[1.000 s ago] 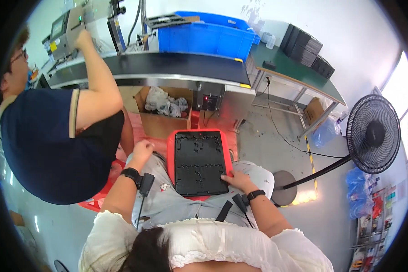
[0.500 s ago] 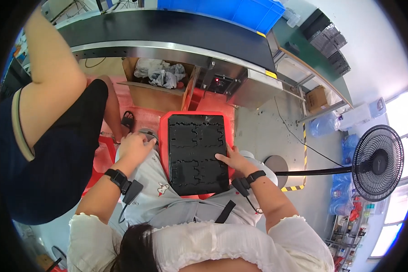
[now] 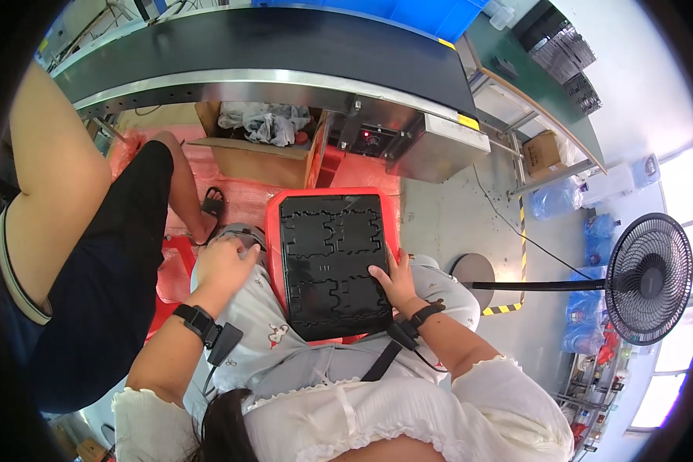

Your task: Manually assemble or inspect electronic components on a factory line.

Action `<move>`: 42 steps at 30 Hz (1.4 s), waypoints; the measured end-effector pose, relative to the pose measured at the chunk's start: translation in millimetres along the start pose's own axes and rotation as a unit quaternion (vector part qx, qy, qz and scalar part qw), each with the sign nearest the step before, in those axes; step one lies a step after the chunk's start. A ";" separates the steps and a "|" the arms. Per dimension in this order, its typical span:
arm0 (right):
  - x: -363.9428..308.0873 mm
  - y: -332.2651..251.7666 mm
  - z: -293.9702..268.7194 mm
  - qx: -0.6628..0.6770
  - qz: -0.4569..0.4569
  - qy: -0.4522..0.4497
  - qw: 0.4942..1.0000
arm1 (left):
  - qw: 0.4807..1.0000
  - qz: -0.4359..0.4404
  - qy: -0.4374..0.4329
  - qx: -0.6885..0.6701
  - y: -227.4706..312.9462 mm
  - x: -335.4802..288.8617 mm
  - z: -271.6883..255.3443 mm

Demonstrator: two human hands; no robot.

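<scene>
A black plastic tray (image 3: 335, 266) with moulded, jagged-edged recesses lies on a red stool (image 3: 276, 246) in front of me, between my knees. At the tray's right edge is my right hand (image 3: 396, 285); its thumb rests on the top while the fingers reach along the side, gripping the edge. My left hand (image 3: 225, 266) lies on my left thigh, left of the stool and apart from the tray. Its fingers are loosely bent and slightly apart, with nothing seen in them.
Beyond the stool runs a black conveyor belt (image 3: 285, 42), with an open cardboard box (image 3: 262, 162) of crumpled plastic under it. Another person's bare arm (image 3: 58, 146) is close on my left. A black fan (image 3: 648, 277) stands to the right, near a green table (image 3: 516, 85).
The view has shifted slightly, and the other person's arm sits farther left in it. My right hand stays at the tray's edge, my left hand on the thigh.
</scene>
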State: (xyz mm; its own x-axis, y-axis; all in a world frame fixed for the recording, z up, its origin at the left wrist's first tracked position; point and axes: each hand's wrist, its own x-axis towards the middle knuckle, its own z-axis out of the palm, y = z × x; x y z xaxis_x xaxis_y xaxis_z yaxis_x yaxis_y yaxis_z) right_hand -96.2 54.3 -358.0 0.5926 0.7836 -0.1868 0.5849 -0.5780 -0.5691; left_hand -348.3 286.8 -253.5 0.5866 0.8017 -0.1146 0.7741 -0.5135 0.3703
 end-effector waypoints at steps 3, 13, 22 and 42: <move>-1.0 -2.0 -3.1 0.020 0.004 0.008 1.000 | 1.000 -0.010 0.003 -0.004 -1.3 -0.9 1.4; 2.0 0.2 -0.4 0.039 0.006 0.027 0.999 | 0.999 -0.031 -0.008 0.027 -9.1 0.5 10.5; 0.5 6.0 -2.3 0.060 0.005 0.022 0.998 | 0.999 -0.032 0.016 0.026 -10.4 -6.7 15.4; 126.7 -251.8 -242.6 -0.083 -0.153 -0.300 0.938 | 0.999 -0.039 -0.006 0.030 -25.8 -6.4 24.9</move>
State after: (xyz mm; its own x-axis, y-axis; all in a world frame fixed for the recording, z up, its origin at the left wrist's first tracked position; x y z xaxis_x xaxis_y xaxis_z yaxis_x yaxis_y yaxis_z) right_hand -34.1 243.8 -44.1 -0.0068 0.8776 -0.4794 0.7842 -0.2928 -0.5471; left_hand -366.1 287.3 -285.3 0.5258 0.8368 -0.1528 0.8308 -0.4667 0.3033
